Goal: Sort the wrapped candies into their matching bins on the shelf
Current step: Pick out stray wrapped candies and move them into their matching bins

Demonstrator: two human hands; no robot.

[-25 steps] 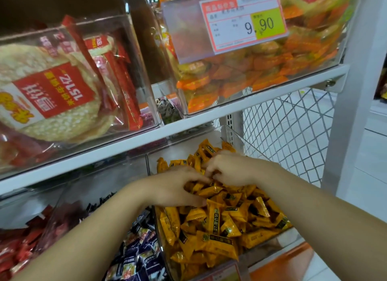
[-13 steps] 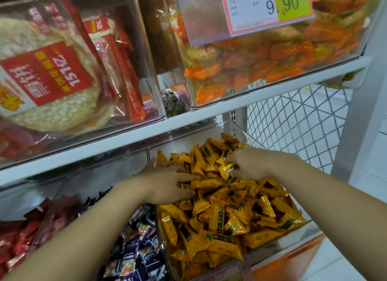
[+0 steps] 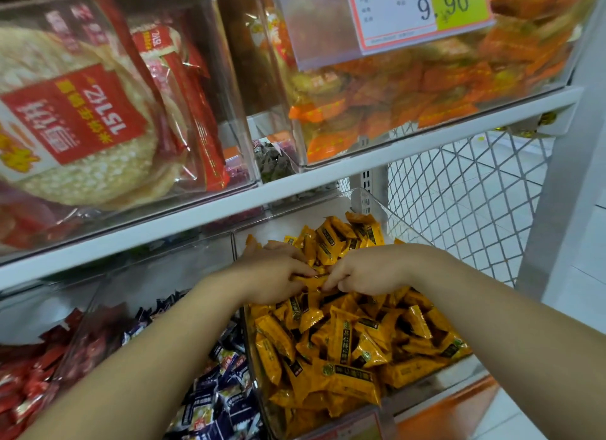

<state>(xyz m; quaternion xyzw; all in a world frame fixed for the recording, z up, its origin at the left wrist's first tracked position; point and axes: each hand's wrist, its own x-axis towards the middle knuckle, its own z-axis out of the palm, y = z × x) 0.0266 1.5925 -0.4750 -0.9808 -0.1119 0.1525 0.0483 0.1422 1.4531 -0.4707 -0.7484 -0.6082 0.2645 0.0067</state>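
Drawn together, left hand, right hand, fingers pinching yellow candies in heaped clear bin

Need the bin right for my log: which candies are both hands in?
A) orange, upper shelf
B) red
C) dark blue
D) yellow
D: the left hand and right hand meet on the pile of yellow candies, fingers curled on wrappers.

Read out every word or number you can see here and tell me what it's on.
"9.90": price tag on the upper right bin.
"151亿": red label on the cracker pack, upside down.
Too blurred to read: the tag's small print, the label's other characters, the wrappers of the yellow candies.
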